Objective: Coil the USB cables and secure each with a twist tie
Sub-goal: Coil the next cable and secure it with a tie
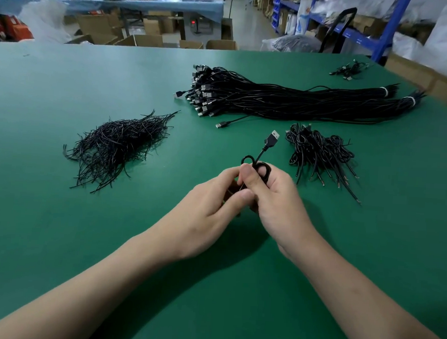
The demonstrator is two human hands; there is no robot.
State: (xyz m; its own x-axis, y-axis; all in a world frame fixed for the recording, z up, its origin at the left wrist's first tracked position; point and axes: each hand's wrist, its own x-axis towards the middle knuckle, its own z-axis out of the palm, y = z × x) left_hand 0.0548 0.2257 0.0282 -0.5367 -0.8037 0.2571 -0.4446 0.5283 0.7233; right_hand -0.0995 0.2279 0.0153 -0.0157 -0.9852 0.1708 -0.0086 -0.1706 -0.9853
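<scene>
While we hold the coiled USB cable (271, 137) over the surface (80, 238), left hand (203, 213) pinching it, right hand (278, 202) grip curled round it.

Bare green table (40, 236) between twist-tie heap (115, 146) and coiled cables (321, 152).

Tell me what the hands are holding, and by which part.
Both the left hand and right hand grip one USB cable by its coiled middle; its plug sticks up free beyond the fingers.
</scene>
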